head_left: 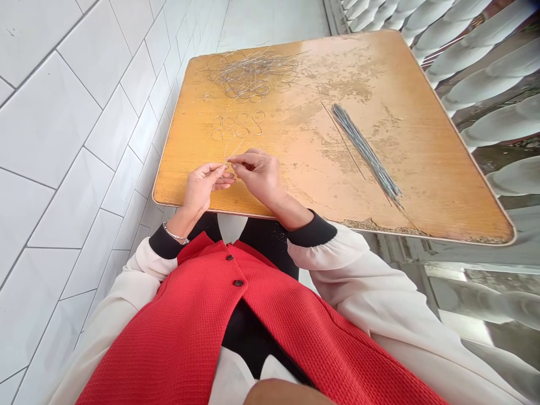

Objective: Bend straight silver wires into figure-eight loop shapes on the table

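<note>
Silver wire (233, 151) is pinched right now between left hand (205, 188) and right hand (257, 177) grips, just above the worn table (320, 174).

We pinch a thin wire (233, 153) in our fingers (236, 161), its ends splaying away from us. Beyond it on the bench (426, 185) lies a row of wire figure-eights (237, 125), and farther on a tangled heap of loops (253, 76). To the right, straight wires (366, 149) lie bundled diagonally.

Two hands (201, 187) (258, 177), one wire bundle (366, 149), one tangled wire heap (252, 75), roughly four wire figure-eights (238, 125)
</note>
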A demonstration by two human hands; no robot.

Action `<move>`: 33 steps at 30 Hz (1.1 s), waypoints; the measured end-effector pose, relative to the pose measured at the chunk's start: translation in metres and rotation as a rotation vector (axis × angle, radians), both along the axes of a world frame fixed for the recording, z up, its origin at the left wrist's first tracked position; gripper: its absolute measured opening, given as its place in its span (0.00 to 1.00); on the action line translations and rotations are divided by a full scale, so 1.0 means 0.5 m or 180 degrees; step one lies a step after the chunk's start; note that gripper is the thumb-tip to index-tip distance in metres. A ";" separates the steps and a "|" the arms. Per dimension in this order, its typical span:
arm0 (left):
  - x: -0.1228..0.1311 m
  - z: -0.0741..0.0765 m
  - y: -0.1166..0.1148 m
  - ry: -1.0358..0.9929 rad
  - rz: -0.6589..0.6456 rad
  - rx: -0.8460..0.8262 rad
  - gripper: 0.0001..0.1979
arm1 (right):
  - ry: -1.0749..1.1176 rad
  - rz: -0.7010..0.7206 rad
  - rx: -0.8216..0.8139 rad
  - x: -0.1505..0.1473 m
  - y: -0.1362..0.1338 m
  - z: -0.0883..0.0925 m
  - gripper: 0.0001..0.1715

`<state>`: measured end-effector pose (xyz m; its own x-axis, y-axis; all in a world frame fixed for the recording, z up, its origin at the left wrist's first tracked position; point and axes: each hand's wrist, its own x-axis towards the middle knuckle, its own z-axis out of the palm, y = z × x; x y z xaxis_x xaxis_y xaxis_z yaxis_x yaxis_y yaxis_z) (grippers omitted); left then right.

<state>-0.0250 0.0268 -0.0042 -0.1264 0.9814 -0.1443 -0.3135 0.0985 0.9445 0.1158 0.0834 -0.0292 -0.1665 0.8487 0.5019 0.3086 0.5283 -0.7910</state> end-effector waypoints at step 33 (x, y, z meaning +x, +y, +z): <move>-0.035 0.092 0.043 0.1530 -0.0212 0.0164 0.05 | -0.0619 -0.0010 -0.0310 0.007 -0.015 0.011 0.10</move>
<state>-0.0425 0.0483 0.0417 -0.1034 0.9940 -0.0360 0.1649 0.0528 0.9849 0.1192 0.0757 -0.0236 -0.2495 0.8923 0.3762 0.4619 0.4511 -0.7636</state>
